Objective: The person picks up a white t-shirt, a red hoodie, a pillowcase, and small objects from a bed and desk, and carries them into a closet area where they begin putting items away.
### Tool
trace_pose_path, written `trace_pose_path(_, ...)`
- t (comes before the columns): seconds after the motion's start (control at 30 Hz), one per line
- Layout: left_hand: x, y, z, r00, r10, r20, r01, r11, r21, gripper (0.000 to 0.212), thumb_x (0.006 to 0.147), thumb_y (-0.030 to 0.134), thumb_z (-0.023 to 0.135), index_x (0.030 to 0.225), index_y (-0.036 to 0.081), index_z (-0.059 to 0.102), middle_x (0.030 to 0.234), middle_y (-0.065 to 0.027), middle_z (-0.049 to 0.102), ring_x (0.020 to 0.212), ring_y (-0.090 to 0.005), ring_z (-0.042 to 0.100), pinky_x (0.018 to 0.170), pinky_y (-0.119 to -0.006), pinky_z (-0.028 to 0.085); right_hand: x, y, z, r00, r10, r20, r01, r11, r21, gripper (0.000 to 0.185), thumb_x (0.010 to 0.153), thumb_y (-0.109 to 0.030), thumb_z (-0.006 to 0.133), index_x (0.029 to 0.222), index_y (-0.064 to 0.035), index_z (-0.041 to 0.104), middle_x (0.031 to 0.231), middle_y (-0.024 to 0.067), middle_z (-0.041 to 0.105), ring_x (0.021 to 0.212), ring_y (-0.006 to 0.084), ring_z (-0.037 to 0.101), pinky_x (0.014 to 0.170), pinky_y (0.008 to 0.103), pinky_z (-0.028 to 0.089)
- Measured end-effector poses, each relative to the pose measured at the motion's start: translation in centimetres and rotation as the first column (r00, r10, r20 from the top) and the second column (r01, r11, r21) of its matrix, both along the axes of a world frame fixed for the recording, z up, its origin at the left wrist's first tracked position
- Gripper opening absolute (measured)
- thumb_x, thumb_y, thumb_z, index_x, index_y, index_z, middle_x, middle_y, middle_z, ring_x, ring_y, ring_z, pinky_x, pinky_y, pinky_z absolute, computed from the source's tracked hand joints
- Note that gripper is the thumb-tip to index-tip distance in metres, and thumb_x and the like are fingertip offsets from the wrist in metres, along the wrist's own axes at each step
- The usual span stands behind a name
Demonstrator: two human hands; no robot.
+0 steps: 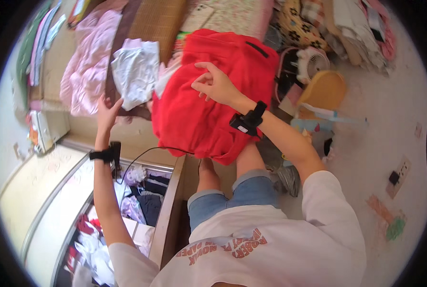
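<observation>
My right hand (pixel 217 85) hovers over a large red garment (pixel 213 114), fingers bent and apart, with nothing held. The red cloth is spread over the bed's near edge and hangs down in front of my legs. It has a short black strip (pixel 257 49) near its far right corner. To the left, my left hand (pixel 108 112) is open, its thumb and fingers spread. It is beside a wrinkled white garment (pixel 137 71) and the lower end of a pink quilt (pixel 91 64); whether it touches either is unclear. A second pale garment (pixel 165 80) is partly hidden under the red one.
A woven mat (pixel 154 25) covers part of the bed. Below left stands an open wardrobe with folded and loose clothes (pixel 149 204). On the right are a white fan (pixel 312 64), a yellow chair back (pixel 322 91) and a wall power socket (pixel 398 176). A black cable (pixel 141 155) trails from my left wrist.
</observation>
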State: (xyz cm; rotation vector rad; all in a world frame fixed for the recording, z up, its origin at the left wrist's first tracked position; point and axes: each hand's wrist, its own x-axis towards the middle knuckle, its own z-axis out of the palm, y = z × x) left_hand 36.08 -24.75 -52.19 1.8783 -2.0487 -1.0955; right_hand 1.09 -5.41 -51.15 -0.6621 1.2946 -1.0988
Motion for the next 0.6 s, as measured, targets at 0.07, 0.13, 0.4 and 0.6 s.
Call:
trace_pose_path(0.07,-4.9,2.9,0.0,0.993,-0.094,-0.073,0.091,0.995,-0.042,0.061,0.075,0.022,0.072,0.123,-0.001,0.043,0.101,-0.0113,0.056,0.087,-0.0165,0.056,0.073,-0.028,0.047,-2.9,2.7,-1.6,0.986,-0.155,-0.068,0.154,0.988,-0.007,0.035,0.082,-0.009,0.06,0.113,0.0002,0.048,0.078,0.0084,0.063,0.058,0.0118,0.058,0.047,0.0244,0.047)
trace_pose_path(0.13,-9.9,6.1,1.4,0.97,-0.122,-0.209,0.133,0.99,0.039,0.043,0.078,0.014,0.068,0.114,0.001,0.049,0.088,-0.006,0.057,0.076,-0.0109,0.054,0.065,-0.024,0.045,-5.9,5.0,-3.8,0.953,-0.276,-0.128,0.278,0.961,-0.004,0.026,0.082,-0.008,0.058,0.105,0.0006,0.053,0.076,0.0084,0.063,0.057,0.0115,0.058,0.047,0.0238,0.047)
trace_pose_path(0.4,-26.2,16.7,-0.3,0.869,-0.488,-0.074,0.491,0.871,0.014,0.036,0.072,0.015,0.071,0.097,0.002,0.048,0.086,-0.0089,0.054,0.074,-0.0196,0.053,0.066,-0.031,0.045,-14.7,15.2,-14.7,0.674,-0.534,-0.51,0.696,0.691,0.197,0.022,0.081,-0.01,0.055,0.102,-0.003,0.055,0.081,0.0111,0.064,0.071,0.0215,0.062,0.06,0.0313,0.048)
trace_pose_path(0.6,-30.3,16.2,-5.1,0.67,-0.667,0.327,0.712,0.702,-0.028,0.056,0.065,0.023,0.076,0.101,-0.001,0.041,0.097,-0.019,0.049,0.091,-0.0377,0.05,0.076,-0.042,0.043,-17.3,19.0,-26.2,0.751,-0.393,-0.531,0.643,0.619,0.451,0.033,0.079,-0.013,0.057,0.109,0.0001,0.054,0.082,0.0141,0.063,0.071,0.0214,0.063,0.061,0.0329,0.05)
